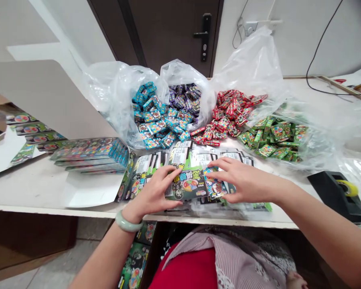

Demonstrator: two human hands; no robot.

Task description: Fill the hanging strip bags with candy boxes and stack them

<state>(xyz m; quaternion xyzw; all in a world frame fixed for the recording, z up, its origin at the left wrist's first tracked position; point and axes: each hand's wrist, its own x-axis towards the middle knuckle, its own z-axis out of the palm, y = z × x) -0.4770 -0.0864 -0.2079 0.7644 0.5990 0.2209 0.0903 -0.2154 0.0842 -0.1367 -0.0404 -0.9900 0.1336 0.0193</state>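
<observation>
My left hand (156, 192), with a pale green bangle at the wrist, grips the left end of a dark green printed packet (188, 184) with a colourful wheel on it. Its thumb lies along the lower edge and its fingers along the upper one. From the other side my right hand (242, 180) curls its fingers around a small blue printed packet (214, 185) at the printed packet's right end. Beneath both hands spread more flat packets (142, 166) in clear film, some with white label panels.
Behind stand clear bags of small boxes: blue (156, 120), purple (185, 98), red (231, 108) and green (281, 136). An open white carton (57, 100) with stacked packets (90, 154) is at left. A black tape dispenser (333, 192) sits at right, near the table's front edge (87, 212).
</observation>
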